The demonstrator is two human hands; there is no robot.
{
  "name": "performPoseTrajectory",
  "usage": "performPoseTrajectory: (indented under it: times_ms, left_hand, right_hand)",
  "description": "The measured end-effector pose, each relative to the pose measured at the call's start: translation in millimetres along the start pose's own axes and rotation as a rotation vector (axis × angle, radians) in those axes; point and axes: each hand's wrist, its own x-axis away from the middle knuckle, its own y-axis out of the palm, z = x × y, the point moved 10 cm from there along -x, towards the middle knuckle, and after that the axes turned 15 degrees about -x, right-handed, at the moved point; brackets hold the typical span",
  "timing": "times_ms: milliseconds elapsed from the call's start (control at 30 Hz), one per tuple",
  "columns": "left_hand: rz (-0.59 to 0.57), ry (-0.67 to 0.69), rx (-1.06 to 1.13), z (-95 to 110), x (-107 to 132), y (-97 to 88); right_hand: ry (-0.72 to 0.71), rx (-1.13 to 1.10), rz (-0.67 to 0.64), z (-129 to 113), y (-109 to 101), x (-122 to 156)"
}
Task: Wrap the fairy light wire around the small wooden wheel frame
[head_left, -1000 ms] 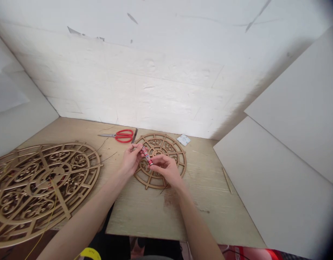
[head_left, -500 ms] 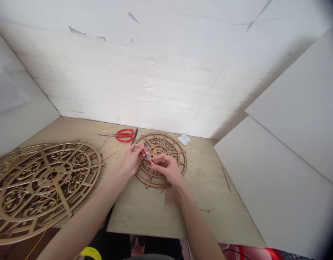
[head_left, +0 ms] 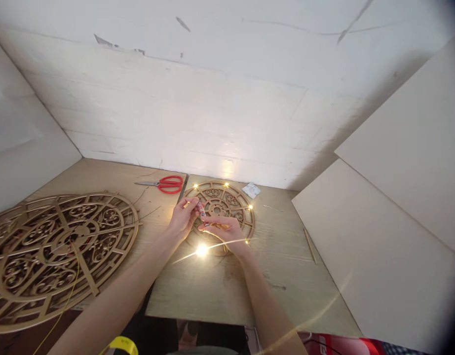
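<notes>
A slim red-and-white cylinder that looks like batteries (head_left: pixel 202 210) is pinched between both hands over the small round gold lattice frame (head_left: pixel 233 198). My left hand (head_left: pixel 183 217) grips its upper end with thumb and fingertips. At its lower end my right hand (head_left: pixel 227 230) closes its thumb and fingers. Small lights glow around the frame's rim; the brightest light (head_left: pixel 202 250) flares at the near edge. Fine wires at the fingertips are too small to make out.
Red-handled scissors (head_left: pixel 170 184) lie at the back left of the small frame. Several large gold lattice wheels (head_left: pixel 90 231) are stacked at left, with a yellow wire (head_left: pixel 74 286) trailing off. A small white packet (head_left: pixel 251 190) and a thin stick (head_left: pixel 310 245) lie at right, near white panels (head_left: pixel 379 236).
The lights on the small frame have come on. My right hand has shifted slightly left and up along the batteries, covering more of them. My left hand stays nearly still.
</notes>
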Motion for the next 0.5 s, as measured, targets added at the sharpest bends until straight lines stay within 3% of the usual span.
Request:
performPoseTrajectory:
  times_ms: [500]
  left_hand:
    - [-0.025,-0.016,0.01,5.6,2.5,4.6]
  right_hand:
    - [-0.014,-0.082,-0.069,-0.3,4.0,0.0]
